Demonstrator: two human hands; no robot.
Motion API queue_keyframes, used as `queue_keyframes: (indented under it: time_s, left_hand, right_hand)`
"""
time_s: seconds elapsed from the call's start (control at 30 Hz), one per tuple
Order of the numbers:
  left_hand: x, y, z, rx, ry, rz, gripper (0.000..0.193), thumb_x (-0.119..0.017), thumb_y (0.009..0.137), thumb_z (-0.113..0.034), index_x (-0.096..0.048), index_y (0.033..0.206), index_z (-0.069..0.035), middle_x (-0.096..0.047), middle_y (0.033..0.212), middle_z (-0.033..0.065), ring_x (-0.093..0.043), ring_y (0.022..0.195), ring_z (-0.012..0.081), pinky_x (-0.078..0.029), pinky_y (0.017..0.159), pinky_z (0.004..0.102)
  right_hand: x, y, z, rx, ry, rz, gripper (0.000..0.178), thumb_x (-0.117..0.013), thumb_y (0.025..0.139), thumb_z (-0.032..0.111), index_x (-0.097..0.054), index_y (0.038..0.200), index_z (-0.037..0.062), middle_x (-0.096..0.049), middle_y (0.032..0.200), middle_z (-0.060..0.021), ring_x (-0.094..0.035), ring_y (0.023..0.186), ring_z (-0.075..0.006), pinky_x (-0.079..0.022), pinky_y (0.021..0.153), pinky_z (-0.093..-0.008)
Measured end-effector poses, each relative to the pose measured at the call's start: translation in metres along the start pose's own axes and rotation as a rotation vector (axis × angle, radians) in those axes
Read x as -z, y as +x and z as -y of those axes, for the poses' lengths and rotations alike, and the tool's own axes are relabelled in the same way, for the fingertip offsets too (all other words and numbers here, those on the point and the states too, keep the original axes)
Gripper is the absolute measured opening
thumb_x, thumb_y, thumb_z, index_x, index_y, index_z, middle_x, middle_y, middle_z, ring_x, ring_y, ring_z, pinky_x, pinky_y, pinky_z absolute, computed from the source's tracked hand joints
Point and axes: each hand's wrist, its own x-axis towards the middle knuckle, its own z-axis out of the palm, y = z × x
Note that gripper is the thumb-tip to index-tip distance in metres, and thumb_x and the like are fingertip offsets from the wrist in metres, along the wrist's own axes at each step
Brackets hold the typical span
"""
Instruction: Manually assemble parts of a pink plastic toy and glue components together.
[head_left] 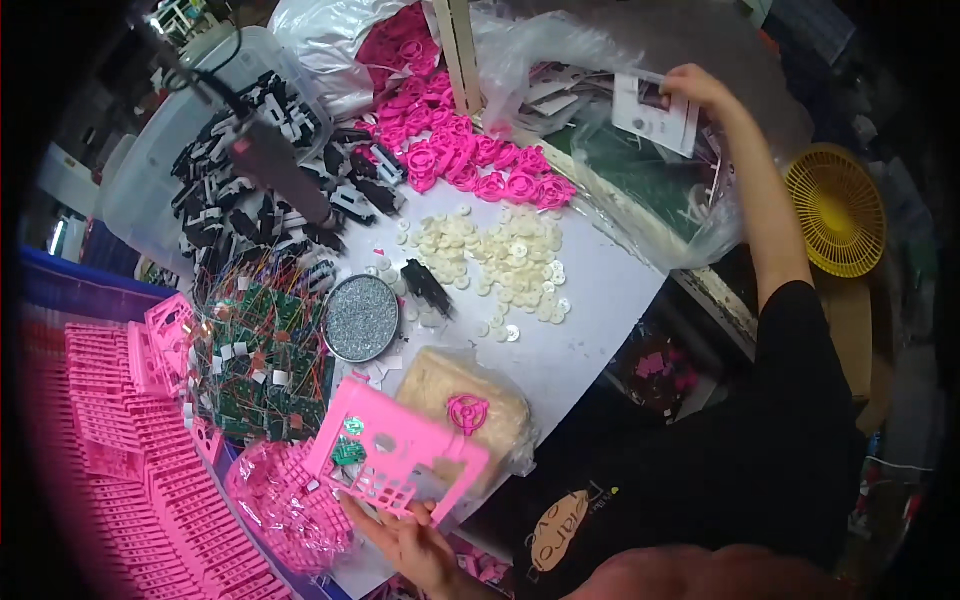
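Observation:
My left hand (pixel 415 548), at the lower middle, is closed on the edge of a bright pink plastic panel (pixel 400 435) with a rectangular window, a round hole and a grille of small slots. Green circuit board bits show through or on it at its left side. My right hand (pixel 695 88) reaches to the upper right, its fingers closed on the top edge of a flat white plastic panel (pixel 655 115) with a cut-out. That panel is over an open clear plastic bag (pixel 560 50) of similar white pieces. Beneath the pink panel lies a tan wrapped block (pixel 500 410) with a pink ring-shaped part (pixel 467 413) on it.
Pink ring parts (pixel 440 150) and cream discs (pixel 490 260) are heaped on the white table. A round tin of metal bits (pixel 361 318) stands beside wired green boards (pixel 265 360). Black-and-white parts (pixel 270 115) fill a clear bin. Pink panels (pixel 150 480) are stacked left; an electric screwdriver (pixel 275 165) hangs above.

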Motion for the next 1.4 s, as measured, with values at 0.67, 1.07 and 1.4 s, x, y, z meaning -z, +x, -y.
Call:
queue_keyframes:
  time_s: [0.67,1.07,1.4]
  left_hand:
    - [-0.041,0.019,0.035,0.056,-0.475,0.242,0.02,-0.042,0.11,-0.024,-0.053,0.109,-0.007,-0.05,0.084,-0.0034,-0.044,0.07,0.003,-0.038,0.063,0.0216]
    - [-0.008,0.026,0.007,-0.491,0.616,-0.23,0.119,-0.085,0.079,-0.018,0.0,0.159,0.005,-0.049,0.116,0.0134,-0.053,0.104,0.0214,-0.046,0.089,0.0338]
    - [-0.014,0.012,0.027,-0.107,0.481,-0.122,0.11,-0.073,0.081,0.0,0.003,0.161,0.0,-0.033,0.151,0.0204,-0.046,0.132,0.0299,-0.043,0.107,0.0392]
  right_hand:
    - [-0.293,-0.234,0.113,0.678,0.715,0.699,0.084,-0.079,0.08,0.038,-0.043,0.142,-0.0073,-0.06,0.129,-0.0141,-0.061,0.113,-0.0225,-0.048,0.098,-0.0367]
    - [-0.319,-0.312,0.197,0.593,0.911,1.033,0.075,-0.077,0.086,0.013,-0.038,0.148,-0.0029,-0.052,0.138,-0.0107,-0.053,0.123,-0.0163,-0.045,0.103,-0.0328]
    - [-0.319,-0.315,0.2,0.777,0.736,1.019,0.074,-0.084,0.082,0.028,-0.046,0.139,0.0001,-0.064,0.116,-0.013,-0.065,0.109,-0.0239,-0.05,0.09,-0.0363]
